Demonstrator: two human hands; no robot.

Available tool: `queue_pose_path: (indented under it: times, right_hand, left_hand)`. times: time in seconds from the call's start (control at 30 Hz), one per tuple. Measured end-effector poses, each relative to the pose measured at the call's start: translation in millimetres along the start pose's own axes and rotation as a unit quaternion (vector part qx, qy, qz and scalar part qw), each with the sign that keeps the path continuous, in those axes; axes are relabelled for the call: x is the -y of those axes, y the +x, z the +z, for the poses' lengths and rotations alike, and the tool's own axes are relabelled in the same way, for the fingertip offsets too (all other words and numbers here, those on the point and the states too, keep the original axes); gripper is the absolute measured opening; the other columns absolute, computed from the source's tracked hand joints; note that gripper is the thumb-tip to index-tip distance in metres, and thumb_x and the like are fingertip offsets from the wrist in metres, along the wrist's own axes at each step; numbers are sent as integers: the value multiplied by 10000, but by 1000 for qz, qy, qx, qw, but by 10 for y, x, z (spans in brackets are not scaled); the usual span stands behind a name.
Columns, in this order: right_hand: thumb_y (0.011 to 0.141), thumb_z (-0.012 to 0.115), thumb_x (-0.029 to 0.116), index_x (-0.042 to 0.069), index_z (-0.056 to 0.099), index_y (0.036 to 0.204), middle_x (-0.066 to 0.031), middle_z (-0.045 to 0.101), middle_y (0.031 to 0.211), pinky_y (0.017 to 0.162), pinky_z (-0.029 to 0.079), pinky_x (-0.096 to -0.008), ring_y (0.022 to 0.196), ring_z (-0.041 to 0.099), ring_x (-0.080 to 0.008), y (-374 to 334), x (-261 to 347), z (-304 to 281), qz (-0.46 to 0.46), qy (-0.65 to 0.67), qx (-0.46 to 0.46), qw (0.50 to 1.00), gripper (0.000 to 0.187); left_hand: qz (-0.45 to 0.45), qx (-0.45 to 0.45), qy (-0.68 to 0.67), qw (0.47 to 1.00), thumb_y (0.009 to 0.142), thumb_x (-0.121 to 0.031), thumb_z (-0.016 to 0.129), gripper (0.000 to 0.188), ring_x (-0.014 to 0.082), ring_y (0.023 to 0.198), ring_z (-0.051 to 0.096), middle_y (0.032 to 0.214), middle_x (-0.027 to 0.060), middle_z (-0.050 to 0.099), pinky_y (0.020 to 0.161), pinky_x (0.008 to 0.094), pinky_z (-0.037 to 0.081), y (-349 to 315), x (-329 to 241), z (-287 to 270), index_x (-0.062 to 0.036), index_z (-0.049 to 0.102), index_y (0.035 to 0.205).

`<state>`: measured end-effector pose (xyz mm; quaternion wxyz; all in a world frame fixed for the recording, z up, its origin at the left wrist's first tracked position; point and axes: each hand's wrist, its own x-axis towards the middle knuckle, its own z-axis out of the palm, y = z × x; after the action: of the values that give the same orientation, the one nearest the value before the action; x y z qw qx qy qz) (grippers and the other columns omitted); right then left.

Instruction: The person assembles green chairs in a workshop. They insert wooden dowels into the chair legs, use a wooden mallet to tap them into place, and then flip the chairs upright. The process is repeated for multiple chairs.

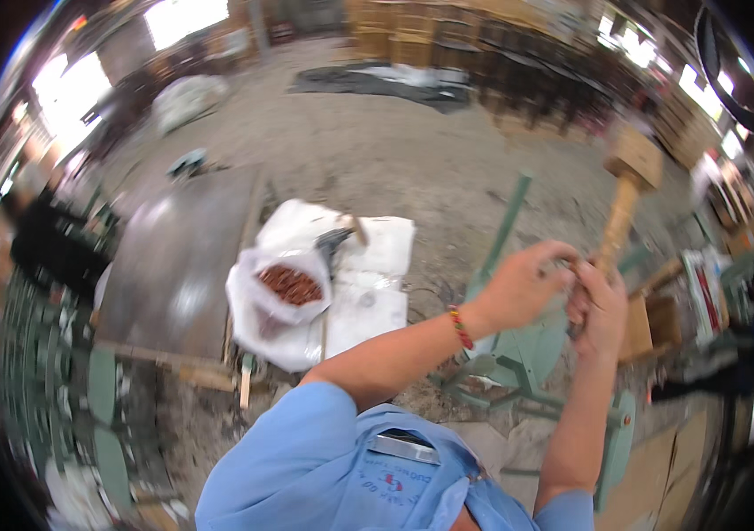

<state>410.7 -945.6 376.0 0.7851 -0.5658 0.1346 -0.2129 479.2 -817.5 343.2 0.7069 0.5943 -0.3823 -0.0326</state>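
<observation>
My right hand (pixel 596 305) is wrapped round the handle of a wooden mallet (pixel 621 212), whose block head points up and away. Beside it, my left hand (pixel 523 285) has its fingers bent and pinched together at the right hand's fingertips. Whatever the left fingers hold, if anything, is too small to make out. Below both hands a green-painted wooden chair (pixel 527 350) lies tipped on the floor with its legs sticking out, partly covered by my forearms.
Left of me, an open white bag (pixel 244 292) of small reddish-brown pieces sits on white sheeting (pixel 368 305) by a dark tabletop (pixel 182 257). Green chair parts (pixel 41 372) are stacked at far left. Cardboard (pixel 660 469) lies at lower right. People are at both sides.
</observation>
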Motion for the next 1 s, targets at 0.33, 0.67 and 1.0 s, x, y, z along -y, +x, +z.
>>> queue_pose_path:
  times: [0.33,0.67,1.0]
  right_hand:
    - [925,613,211,46,515,896,-35,527,722,356,353,-236,457,454,-72,701,-511,284,59,-67,-161,983,194]
    - [951,563,182,46,540,1309,-5,510,679,369,364,-232,464,460,-68,724,-528,7,46,-194,-149,969,383]
    - [949,565,195,110,532,1371,18,489,695,414,363,-235,505,440,-61,1036,-580,-107,70,-311,-143,937,431]
  left_hand:
    - [-65,-26,73,995,949,-176,577,195,168,941,602,1013,64,675,871,312,467,1099,1435,-750,-57,638,1092]
    - [-282,132,-128,942,1011,-218,507,293,52,490,376,800,4,560,424,232,283,2552,2653,-879,-42,568,1237]
    - [-285,158,-201,924,1017,-208,500,348,53,501,385,942,1,546,429,229,295,2602,2837,-869,-2,504,1297]
